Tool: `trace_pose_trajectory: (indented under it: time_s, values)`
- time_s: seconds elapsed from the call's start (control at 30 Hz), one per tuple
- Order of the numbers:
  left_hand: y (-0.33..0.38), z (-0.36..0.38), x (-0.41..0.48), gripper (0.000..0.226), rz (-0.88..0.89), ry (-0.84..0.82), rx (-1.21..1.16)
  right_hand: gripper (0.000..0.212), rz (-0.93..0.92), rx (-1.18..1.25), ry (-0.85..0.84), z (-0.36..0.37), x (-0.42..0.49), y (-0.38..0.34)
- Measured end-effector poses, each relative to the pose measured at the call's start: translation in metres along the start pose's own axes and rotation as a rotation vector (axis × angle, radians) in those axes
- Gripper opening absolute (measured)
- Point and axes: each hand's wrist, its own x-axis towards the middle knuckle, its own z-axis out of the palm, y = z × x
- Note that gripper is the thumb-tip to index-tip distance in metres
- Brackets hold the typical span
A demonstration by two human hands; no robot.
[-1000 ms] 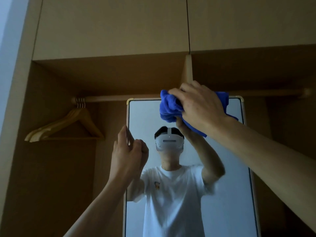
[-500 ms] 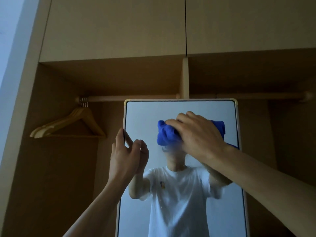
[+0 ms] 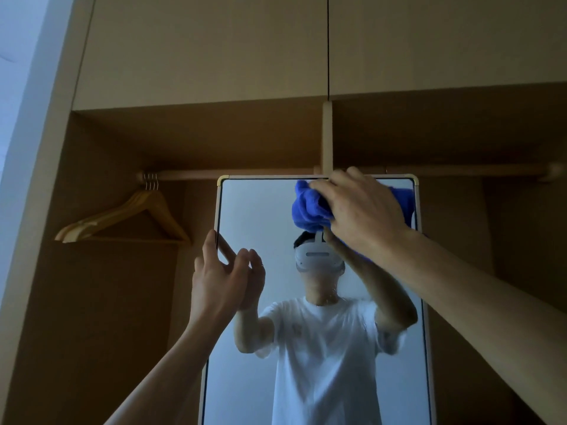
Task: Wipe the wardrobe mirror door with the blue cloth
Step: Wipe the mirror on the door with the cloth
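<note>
Back up from mid-glass, the right hand (image 3: 365, 216) presses the bunched blue terry cloth (image 3: 308, 208), fingers (image 3: 325, 188) clenched round it, against the top edge of the pale-framed wardrobe mirror door (image 3: 254, 210). At its left edge, the left hand (image 3: 225, 277) pinches the frame. Lower glass probably remains unwiped.

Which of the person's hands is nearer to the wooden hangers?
Left. The left hand is at the mirror door's left edge, right of the wooden hangers; the right hand holds the blue cloth at the door's top right, farther away.
</note>
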Motion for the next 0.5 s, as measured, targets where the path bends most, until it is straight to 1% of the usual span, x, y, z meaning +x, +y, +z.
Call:
trace_pose_trajectory:
  time_s: [0.17, 0.27, 0.37, 0.5]
  values:
    - [0.0, 0.0, 0.0, 0.076, 0.004, -0.005, 0.021, 0.041, -0.073, 0.034, -0.106, 0.006, -0.043, -0.015]
    - [0.001, 0.0, -0.001, 0.077, 0.0, -0.007, 0.035, 0.042, -0.068, 0.048, -0.123, 0.004, -0.043, -0.011]
    - [0.003, 0.0, 0.0, 0.079, -0.015, -0.015, 0.043, 0.045, -0.021, 0.042, -0.093, -0.002, -0.032, -0.002]
    - [0.009, 0.0, 0.002, 0.079, -0.033, -0.021, 0.045, 0.044, 0.037, -0.026, 0.006, -0.01, -0.007, 0.023]
